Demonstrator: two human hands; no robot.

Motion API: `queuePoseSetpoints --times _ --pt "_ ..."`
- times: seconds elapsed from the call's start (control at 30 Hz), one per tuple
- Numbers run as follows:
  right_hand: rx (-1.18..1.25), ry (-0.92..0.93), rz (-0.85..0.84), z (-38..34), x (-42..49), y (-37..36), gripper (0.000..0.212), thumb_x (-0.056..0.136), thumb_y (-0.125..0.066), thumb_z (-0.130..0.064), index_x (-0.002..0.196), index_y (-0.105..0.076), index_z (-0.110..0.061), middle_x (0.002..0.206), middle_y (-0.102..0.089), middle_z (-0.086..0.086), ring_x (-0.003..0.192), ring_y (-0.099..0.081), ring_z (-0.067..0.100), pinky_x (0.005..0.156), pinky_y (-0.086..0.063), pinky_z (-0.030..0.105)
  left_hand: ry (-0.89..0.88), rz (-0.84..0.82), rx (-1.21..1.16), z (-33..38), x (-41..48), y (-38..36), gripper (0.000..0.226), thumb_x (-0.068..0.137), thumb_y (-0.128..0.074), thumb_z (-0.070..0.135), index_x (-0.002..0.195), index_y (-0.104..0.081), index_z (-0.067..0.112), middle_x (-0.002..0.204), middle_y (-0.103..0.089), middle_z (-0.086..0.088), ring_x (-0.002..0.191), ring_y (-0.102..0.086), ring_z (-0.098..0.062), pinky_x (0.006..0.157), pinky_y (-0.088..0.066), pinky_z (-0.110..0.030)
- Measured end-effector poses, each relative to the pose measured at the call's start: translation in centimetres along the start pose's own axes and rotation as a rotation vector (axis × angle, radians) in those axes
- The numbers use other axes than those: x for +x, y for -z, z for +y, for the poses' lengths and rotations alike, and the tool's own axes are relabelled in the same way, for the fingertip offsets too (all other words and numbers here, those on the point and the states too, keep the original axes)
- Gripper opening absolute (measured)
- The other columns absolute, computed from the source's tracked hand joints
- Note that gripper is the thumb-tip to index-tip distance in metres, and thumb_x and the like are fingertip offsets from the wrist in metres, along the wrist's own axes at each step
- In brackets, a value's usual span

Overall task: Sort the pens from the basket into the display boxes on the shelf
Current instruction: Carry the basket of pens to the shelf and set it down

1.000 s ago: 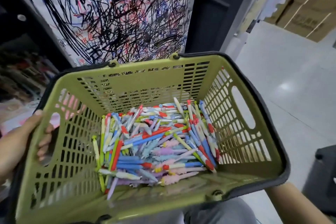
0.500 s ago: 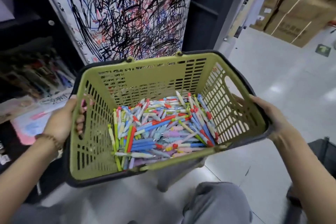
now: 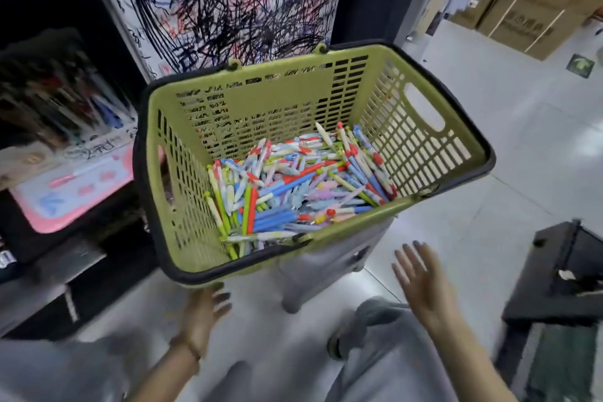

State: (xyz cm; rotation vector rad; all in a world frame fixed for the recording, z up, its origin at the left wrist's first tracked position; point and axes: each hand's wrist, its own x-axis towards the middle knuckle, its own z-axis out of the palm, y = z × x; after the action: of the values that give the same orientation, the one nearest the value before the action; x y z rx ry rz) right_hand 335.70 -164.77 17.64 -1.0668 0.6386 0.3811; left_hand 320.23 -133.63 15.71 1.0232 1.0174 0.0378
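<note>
Both hands have let go of the basket [image 3: 293, 91], now on a stool [image 3: 326, 268]. Left hand [image 3: 202, 313] and right hand [image 3: 421, 281] hang open, empty. Pens [image 3: 293, 186] lie jumbled ahead, past the near rim; the left hand is nearer.

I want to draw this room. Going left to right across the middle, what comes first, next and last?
pink board → basket → black box
</note>
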Motion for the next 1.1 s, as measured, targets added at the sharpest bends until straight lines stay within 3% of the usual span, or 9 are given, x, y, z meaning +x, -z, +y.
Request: queuePoseSetpoints --times 0.07,0.17,0.37,0.5,0.57,0.7,0.8,0.97,1.1 --pt "-0.267 -0.089 -0.054 5.8 -0.1 -1.4 0.026 0.094 -0.053 -0.032 0.118 -0.05 -0.022 0.128 -0.052 0.001 0.114 -0.053 0.016 0.099 -0.041 0.033 0.162 -0.263 0.358 -3.6 1.2 -4.0 0.05 0.1 -0.042 0.027 0.145 -0.027 0.009 0.143 -0.036 -0.009 0.129 -0.045 -0.02 0.097 -0.041 -0.033" --pt "-0.366 -0.091 -0.147 9.3 1.6 -3.5 0.036 0.09 -0.057 -0.035 0.123 -0.046 -0.027 0.126 -0.053 -0.008 0.114 -0.051 0.006 0.095 -0.039 0.027 0.179 -0.41 0.586 -5.4 3.8 -8.9 0.089 0.089 -0.059 0.043 0.152 -0.001 0.016 0.157 -0.015 -0.002 0.142 -0.024 -0.021 0.108 -0.029 -0.034" --pt "-0.329 -0.15 -0.151 10.3 4.5 -4.4 0.047 0.09 -0.06 -0.036 0.13 -0.041 -0.022 0.118 -0.057 -0.009 0.098 -0.054 0.001 0.078 -0.044 0.023 0.112 -0.285 0.463 -6.0 6.7 -12.5 0.085 0.07 -0.073 0.056 0.135 -0.044 0.011 0.137 -0.05 -0.006 0.124 -0.049 -0.024 0.107 -0.039 -0.039" --pt "-0.308 -0.173 -0.149 10.3 5.4 -4.1 0.073 0.088 -0.063 -0.034 0.147 -0.025 -0.016 0.143 -0.044 -0.002 0.116 -0.052 0.013 0.104 -0.041 0.037 0.126 -0.359 0.509 -5.1 7.2 -11.4 0.104 0.041 -0.074 0.072 0.128 -0.058 0.017 0.132 -0.057 -0.002 0.122 -0.052 -0.024 0.107 -0.039 -0.04" --pt "-0.268 -0.179 -0.153 11.1 4.9 -4.0 0.074 0.087 -0.065 -0.029 0.147 -0.024 -0.016 0.139 -0.049 0.0 0.105 -0.059 0.01 0.094 -0.048 0.032 0.115 -0.365 0.504 -5.2 7.2 -10.4 0.091 0.046 -0.081 0.066 0.121 -0.062 0.018 0.127 -0.061 -0.001 0.121 -0.054 -0.023 0.107 -0.039 -0.039" --pt "-0.197 -0.209 -0.158 14.0 2.3 -4.9 0.085 0.08 -0.072 -0.022 0.148 -0.021 -0.017 0.133 -0.055 0.001 0.098 -0.066 0.011 0.074 -0.054 0.023 0.02 -0.383 0.45 -5.9 7.1 -6.3 0.022 0.079 -0.075 0.028 0.099 -0.066 0.029 0.118 -0.064 0.005 0.106 -0.06 -0.008 0.1 -0.041 -0.027" --pt "-0.258 -0.204 -0.208 16.9 -0.1 -6.0 0.085 0.069 -0.078 -0.027 0.14 -0.034 -0.013 0.124 -0.062 0.001 0.107 -0.064 0.017 0.079 -0.055 0.026 -0.026 -0.357 0.452 -5.4 6.7 -1.8 0.03 0.083 -0.071 0.018 0.111 -0.064 0.021 0.119 -0.063 0.003 0.109 -0.059 -0.011 0.096 -0.045 -0.027" --pt "-0.372 -0.226 -0.301 21.4 -4.2 -7.7 0.063 0.077 -0.073 -0.026 0.131 -0.047 -0.007 0.123 -0.064 0.006 0.11 -0.063 0.022 0.095 -0.051 0.038 -0.098 -0.406 0.554 -4.2 5.3 4.6 0.035 0.086 -0.067 0.018 0.119 -0.057 0.025 0.118 -0.059 0.015 0.098 -0.055 0.008 0.071 -0.041 0.001" --pt "-0.374 -0.267 -0.314 23.1 -6.2 -7.9 0.045 0.081 -0.072 -0.02 0.119 -0.053 -0.006 0.119 -0.065 0.009 0.109 -0.063 0.024 0.096 -0.051 0.038 -0.046 -0.385 0.606 -4.4 3.7 7.8 0.029 0.082 -0.072 0.033 0.105 -0.056 0.041 0.109 -0.052 0.029 0.097 -0.052 0.005 0.073 -0.04 -0.002"
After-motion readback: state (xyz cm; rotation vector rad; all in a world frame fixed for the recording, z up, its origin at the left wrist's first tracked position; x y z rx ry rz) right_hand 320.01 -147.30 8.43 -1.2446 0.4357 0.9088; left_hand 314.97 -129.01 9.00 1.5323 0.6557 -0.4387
